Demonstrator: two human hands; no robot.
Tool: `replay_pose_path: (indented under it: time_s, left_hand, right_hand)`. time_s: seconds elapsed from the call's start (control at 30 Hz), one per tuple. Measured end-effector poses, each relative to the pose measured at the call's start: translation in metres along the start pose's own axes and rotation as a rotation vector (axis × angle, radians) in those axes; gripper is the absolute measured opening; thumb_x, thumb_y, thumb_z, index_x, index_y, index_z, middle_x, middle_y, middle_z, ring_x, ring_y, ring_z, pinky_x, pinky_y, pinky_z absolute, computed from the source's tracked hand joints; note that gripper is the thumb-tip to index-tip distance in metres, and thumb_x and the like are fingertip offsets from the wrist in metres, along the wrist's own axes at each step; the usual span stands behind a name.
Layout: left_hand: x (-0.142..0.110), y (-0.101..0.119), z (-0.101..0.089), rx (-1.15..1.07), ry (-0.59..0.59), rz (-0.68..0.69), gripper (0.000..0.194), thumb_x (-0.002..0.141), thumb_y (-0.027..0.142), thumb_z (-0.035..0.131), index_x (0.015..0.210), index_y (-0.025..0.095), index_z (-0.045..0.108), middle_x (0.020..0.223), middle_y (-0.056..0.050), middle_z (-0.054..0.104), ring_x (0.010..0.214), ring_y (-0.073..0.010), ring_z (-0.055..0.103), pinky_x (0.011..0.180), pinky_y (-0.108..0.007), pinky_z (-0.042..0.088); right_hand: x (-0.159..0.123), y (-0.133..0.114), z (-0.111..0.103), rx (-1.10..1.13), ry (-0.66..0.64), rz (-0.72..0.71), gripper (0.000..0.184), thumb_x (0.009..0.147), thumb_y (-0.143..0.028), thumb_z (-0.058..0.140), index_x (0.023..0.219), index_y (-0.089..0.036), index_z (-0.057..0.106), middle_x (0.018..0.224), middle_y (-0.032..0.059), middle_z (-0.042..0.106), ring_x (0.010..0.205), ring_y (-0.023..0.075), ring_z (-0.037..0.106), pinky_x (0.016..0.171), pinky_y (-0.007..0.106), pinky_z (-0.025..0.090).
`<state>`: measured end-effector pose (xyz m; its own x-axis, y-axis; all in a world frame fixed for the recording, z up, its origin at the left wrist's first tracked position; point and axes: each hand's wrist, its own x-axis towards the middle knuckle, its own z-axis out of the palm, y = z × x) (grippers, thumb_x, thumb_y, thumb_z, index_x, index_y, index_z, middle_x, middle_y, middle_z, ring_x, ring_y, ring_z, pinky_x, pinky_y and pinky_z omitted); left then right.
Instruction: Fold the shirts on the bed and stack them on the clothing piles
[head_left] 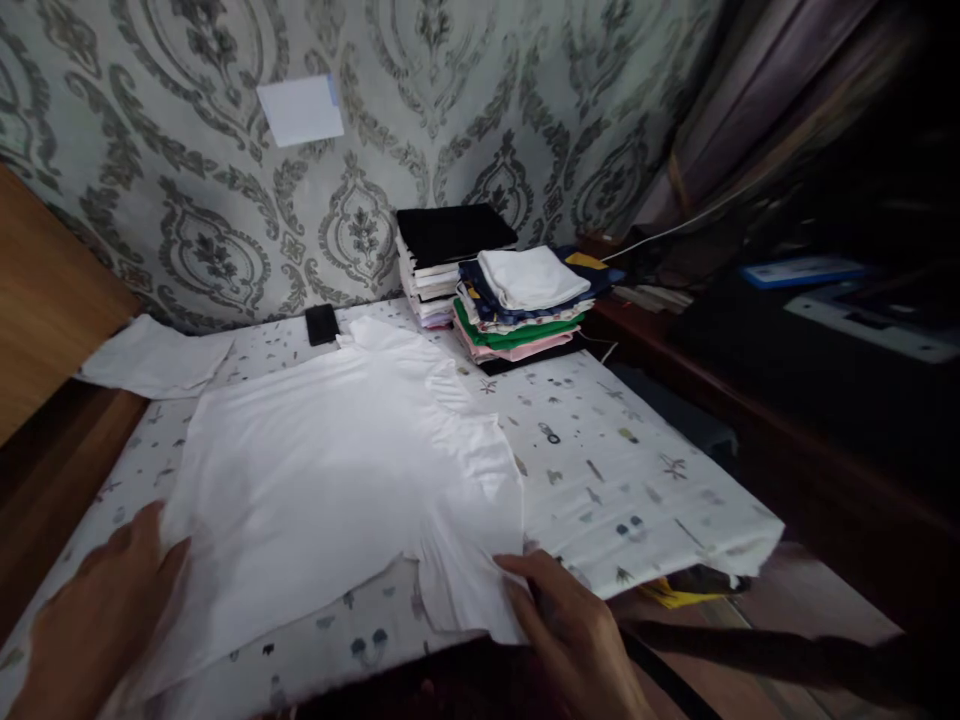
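A white T-shirt (322,470) lies spread out on a table with a patterned white cover (592,480), its sleeves to the right and its hem to the left. My left hand (105,605) is at the hem, closed on the cloth's edge with the thumb on top; this hand is slightly blurred. At the near right, my right hand (566,620) pinches the edge of the near sleeve between thumb and fingers. Wrinkles run through the cloth around the sleeves and shoulders.
Two folded clothes stacks stand at the back: one topped by black cloth (454,232), one by white cloth (532,278). A black phone-like object (322,325) and a folded white cloth (157,355) lie left of them. A wooden panel (60,300) borders the left; dark furniture (825,400) borders the right.
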<state>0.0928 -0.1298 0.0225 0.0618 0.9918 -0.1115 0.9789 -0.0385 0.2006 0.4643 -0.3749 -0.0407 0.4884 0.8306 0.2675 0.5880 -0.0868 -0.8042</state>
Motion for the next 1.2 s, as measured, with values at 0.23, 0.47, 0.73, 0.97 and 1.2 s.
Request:
replay_pose_path:
  time_s: [0.23,0.47,0.73,0.97,1.2]
  left_hand:
    - [0.062,0.185,0.012,-0.022,-0.191,0.761,0.064,0.095,0.051,0.028,0.149,0.019,0.039,0.158,-0.009,0.038,0.146,-0.0255,0.034,0.12,-0.043,0.026]
    - [0.106,0.274,0.075,0.123,-0.27,0.924,0.077,0.097,0.057,0.03,0.156,0.01,0.018,0.164,-0.019,0.008,0.153,-0.0275,0.003,0.123,-0.049,0.006]
    - [0.043,0.266,0.096,0.083,-0.253,1.245,0.081,0.096,0.067,0.025,0.158,0.017,0.012,0.165,-0.015,0.006,0.154,-0.0254,0.0,0.123,-0.048,0.003]
    - [0.047,0.262,0.085,-0.068,-0.278,1.222,0.062,0.1,0.057,0.031,0.151,0.023,0.034,0.162,-0.01,0.03,0.15,-0.0244,0.025,0.122,-0.045,0.02]
    - [0.13,0.331,0.07,-0.111,-0.042,1.033,0.038,0.097,0.025,0.036,0.126,0.019,0.06,0.125,-0.011,0.063,0.121,-0.0253,0.055,0.105,-0.04,0.042]
  right_hand:
    - [-0.009,-0.007,0.01,0.594,-0.037,0.52,0.041,0.078,-0.062,0.068,0.088,-0.022,0.069,0.046,-0.0061,0.044,0.037,0.0095,0.038,0.035,0.021,0.034]
    - [-0.007,-0.02,0.007,0.882,-0.065,0.684,0.045,0.07,-0.064,0.074,0.086,-0.024,0.065,0.049,-0.0099,0.036,0.033,0.0049,0.03,0.032,0.018,0.029]
    - [0.01,-0.035,-0.002,0.885,0.096,0.565,0.035,0.071,-0.055,0.079,0.079,-0.022,0.069,0.068,-0.0025,0.049,0.066,0.0112,0.043,0.061,0.021,0.041]
    - [0.013,-0.037,-0.025,0.76,-0.241,0.469,0.032,0.081,-0.055,0.068,0.081,-0.024,0.071,0.06,-0.004,0.046,0.055,0.0101,0.039,0.052,0.022,0.036]
    - [0.051,-0.009,-0.048,0.261,-0.326,0.241,0.034,0.09,-0.045,0.055,0.114,-0.025,0.068,0.06,-0.0046,0.051,0.054,0.0124,0.044,0.054,0.026,0.035]
